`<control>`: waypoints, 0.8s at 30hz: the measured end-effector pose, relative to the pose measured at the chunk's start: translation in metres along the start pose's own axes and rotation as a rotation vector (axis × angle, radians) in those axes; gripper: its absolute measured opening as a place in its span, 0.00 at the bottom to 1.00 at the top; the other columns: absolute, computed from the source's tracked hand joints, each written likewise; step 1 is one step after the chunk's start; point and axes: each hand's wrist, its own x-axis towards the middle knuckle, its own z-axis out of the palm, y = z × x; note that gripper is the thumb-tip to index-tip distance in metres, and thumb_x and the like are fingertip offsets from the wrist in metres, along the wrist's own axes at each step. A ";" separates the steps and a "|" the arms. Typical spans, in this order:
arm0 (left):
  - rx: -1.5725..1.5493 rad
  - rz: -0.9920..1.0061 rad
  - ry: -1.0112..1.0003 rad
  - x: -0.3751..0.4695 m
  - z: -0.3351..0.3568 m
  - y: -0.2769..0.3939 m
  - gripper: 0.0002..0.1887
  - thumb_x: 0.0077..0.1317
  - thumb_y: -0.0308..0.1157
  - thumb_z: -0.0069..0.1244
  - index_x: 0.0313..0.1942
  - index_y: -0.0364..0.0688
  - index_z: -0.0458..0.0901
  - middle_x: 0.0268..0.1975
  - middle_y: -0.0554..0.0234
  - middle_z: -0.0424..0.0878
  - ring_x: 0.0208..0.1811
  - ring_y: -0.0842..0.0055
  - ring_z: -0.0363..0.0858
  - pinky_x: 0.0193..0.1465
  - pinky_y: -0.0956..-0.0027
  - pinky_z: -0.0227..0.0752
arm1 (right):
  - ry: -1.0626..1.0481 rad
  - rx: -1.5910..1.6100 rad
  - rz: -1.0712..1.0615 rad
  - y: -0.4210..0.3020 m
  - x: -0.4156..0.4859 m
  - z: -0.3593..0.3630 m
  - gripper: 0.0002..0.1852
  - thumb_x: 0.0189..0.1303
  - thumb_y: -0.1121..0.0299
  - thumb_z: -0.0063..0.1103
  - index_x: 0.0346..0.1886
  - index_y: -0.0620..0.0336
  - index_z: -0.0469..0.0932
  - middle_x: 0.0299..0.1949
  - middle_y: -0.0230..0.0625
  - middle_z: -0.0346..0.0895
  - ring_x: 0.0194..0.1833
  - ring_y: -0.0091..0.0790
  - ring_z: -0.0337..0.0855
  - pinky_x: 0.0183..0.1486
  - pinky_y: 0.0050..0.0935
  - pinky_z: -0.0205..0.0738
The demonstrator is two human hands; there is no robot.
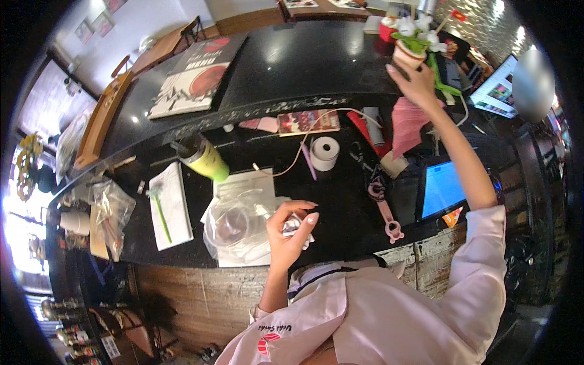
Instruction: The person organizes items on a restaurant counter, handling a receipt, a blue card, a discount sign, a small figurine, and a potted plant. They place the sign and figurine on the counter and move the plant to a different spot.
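Note:
My left hand (289, 232) is curled around a crumpled white paper (292, 224) above the counter's near edge. Just left of it lies a clear plastic bag (264, 246) with a round clear plastic container (230, 223), on white paper sheets (248, 182). At the far right, my right hand (414, 86) reaches to the raised counter, its fingers around the base of a small flower pot (409, 55) with white flowers and green leaves. Under that wrist is a pink cloth (408, 125); its upper edge is hidden behind the hand.
A yellow-green tumbler (205, 162), a notepad (171, 207) with a green pen (162, 216), a paper roll (324, 153) and a pink strap (387, 212) lie on the lower counter. A tablet (441, 189) stands right. Menus (194, 80) rest on the raised ledge; a monitor (495, 89) is beyond.

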 end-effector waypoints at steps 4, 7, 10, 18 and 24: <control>0.106 0.080 0.220 -0.016 -0.009 -0.008 0.09 0.59 0.23 0.57 0.23 0.38 0.75 0.20 0.68 0.75 0.22 0.86 0.68 0.26 0.78 0.61 | -0.007 0.360 -0.334 -0.048 -0.061 -0.075 0.22 0.63 0.57 0.57 0.59 0.50 0.74 0.65 0.53 0.61 0.67 0.52 0.61 0.68 0.43 0.52; 0.098 0.194 0.390 -0.023 0.002 -0.016 0.10 0.59 0.24 0.55 0.21 0.38 0.73 0.20 0.66 0.74 0.19 0.81 0.67 0.25 0.76 0.62 | -0.489 0.863 -0.388 -0.086 -0.145 -0.123 0.27 0.64 0.54 0.53 0.63 0.58 0.68 0.67 0.45 0.60 0.66 0.43 0.63 0.66 0.40 0.56; 0.199 0.511 0.259 -0.022 0.030 -0.005 0.10 0.53 0.28 0.62 0.23 0.40 0.75 0.22 0.62 0.74 0.23 0.69 0.74 0.28 0.67 0.70 | -0.930 1.468 0.055 -0.135 -0.235 -0.110 0.51 0.56 0.28 0.43 0.69 0.65 0.55 0.66 0.46 0.63 0.68 0.39 0.62 0.67 0.39 0.54; 0.594 0.537 -0.299 -0.041 0.075 -0.034 0.39 0.68 0.64 0.14 0.57 0.41 0.69 0.66 0.47 0.65 0.72 0.47 0.51 0.68 0.34 0.24 | -0.582 1.817 0.492 -0.143 -0.320 -0.079 0.36 0.68 0.39 0.35 0.64 0.61 0.62 0.64 0.46 0.62 0.62 0.40 0.66 0.64 0.37 0.58; 1.047 0.546 -0.422 -0.062 0.079 -0.053 0.47 0.65 0.68 0.10 0.69 0.39 0.56 0.73 0.45 0.49 0.74 0.43 0.33 0.65 0.31 0.09 | -0.568 1.384 0.261 -0.105 -0.359 -0.052 0.27 0.68 0.49 0.44 0.56 0.63 0.71 0.57 0.44 0.70 0.54 0.39 0.72 0.57 0.36 0.65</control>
